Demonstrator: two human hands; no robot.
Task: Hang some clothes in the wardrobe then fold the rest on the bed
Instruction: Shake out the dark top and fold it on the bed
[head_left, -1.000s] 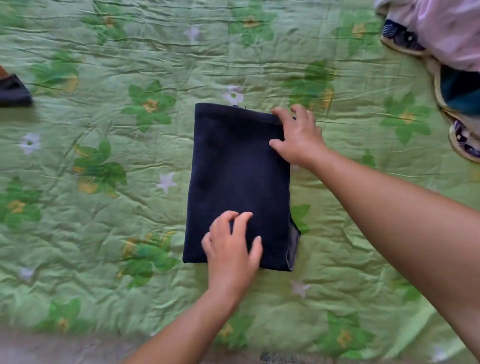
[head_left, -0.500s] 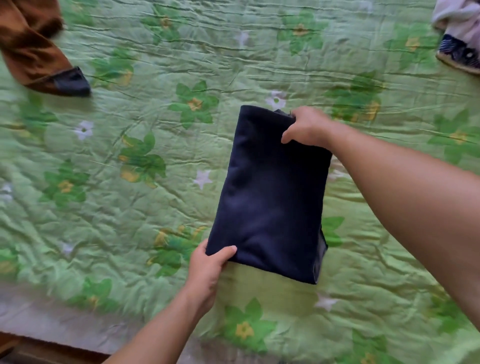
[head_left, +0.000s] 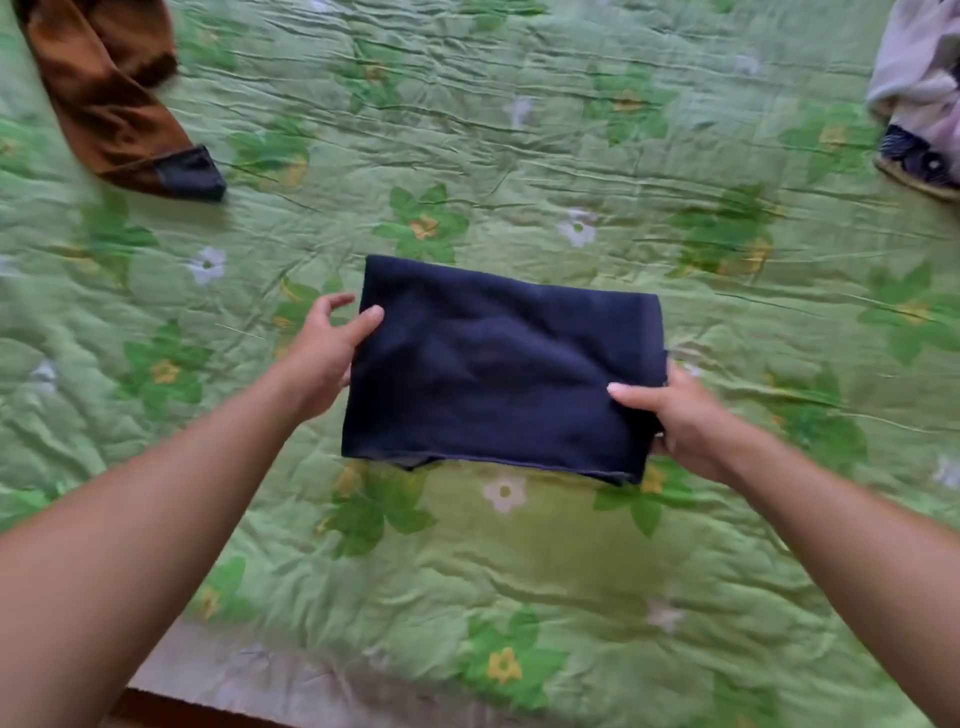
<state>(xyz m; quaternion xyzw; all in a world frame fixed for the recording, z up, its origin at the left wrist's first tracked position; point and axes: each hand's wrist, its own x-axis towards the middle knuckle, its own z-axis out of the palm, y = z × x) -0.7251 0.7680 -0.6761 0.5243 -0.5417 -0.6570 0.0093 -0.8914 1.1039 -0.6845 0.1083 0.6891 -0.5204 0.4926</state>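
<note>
Folded navy garment (head_left: 498, 374): flat rectangle, long side left to right, mid-view, over the bed (head_left: 519, 582). Shadow on the green floral quilted cover beneath the near edge, so near edge at least raised a little off the bed.

Left grip (head_left: 322, 358) closed on the short left edge. Thumb on top of the cloth, one finger curled free past the edge, other fingers mostly hidden behind the fabric.

Right grip (head_left: 691, 421) closed on the near right corner. Thumb flat on top, fingers hidden underneath.

Both forearms bare, reaching in from the near side.

Far left corner: brown garment (head_left: 104, 98) with a dark cuff, crumpled, well apart from the navy piece.

Far right edge: pale heap of clothes (head_left: 919, 78), with a dark patterned piece (head_left: 914, 161) just below it, partly cut off by the frame.
</note>
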